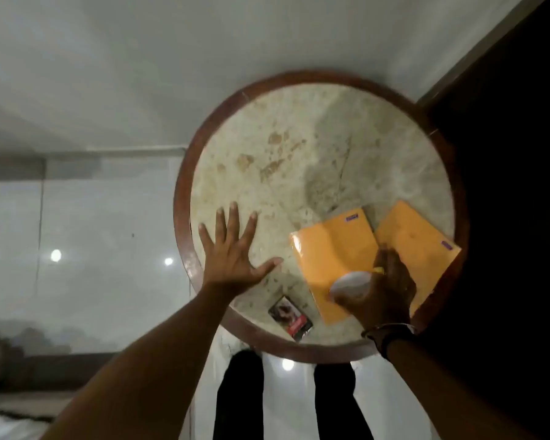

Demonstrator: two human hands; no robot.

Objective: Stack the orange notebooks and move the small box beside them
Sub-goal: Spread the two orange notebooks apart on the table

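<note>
Two orange notebooks lie side by side at the right of a round marble table (299, 147). The left notebook (327, 249) looks slightly bent; the right notebook (416, 236) reaches the table's rim. My right hand (381, 287) lies over the seam between them, fingers curled on the left notebook's edge, with a whitish patch by the thumb that I cannot identify. The small box (289, 317), dark with a red band, lies near the front rim, left of the notebooks. My left hand (232, 249) is spread flat over the marble, beyond the box and holding nothing.
The table has a raised dark wooden rim (181, 217). A white wall lies beyond it and a dark panel (505, 154) stands to the right. My legs (238, 392) show below the front rim on a glossy pale floor.
</note>
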